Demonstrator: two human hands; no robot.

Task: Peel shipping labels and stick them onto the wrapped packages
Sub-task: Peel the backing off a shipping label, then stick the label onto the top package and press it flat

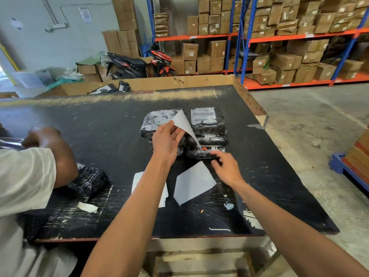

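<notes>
Two stacks of black wrapped packages stand side by side mid-table: the left stack (157,121) and the right stack (207,124), each with a white label on its top package. My left hand (166,142) pinches a white shipping label (184,124) by its edge, held upright over the gap between the stacks. My right hand (226,166) hovers with fingers apart by the lowest package of the right stack, holding nothing. A white backing sheet (192,183) lies on the table below my hands, and more label sheets (137,181) lie partly hidden under my left forearm.
Another person in a white shirt (22,176) works at the left beside a black wrapped package (89,182). A crumpled paper scrap (87,207) lies near the black table's (99,126) front. A cardboard bin (151,83) with packages stands behind; shelving with boxes (279,56) beyond.
</notes>
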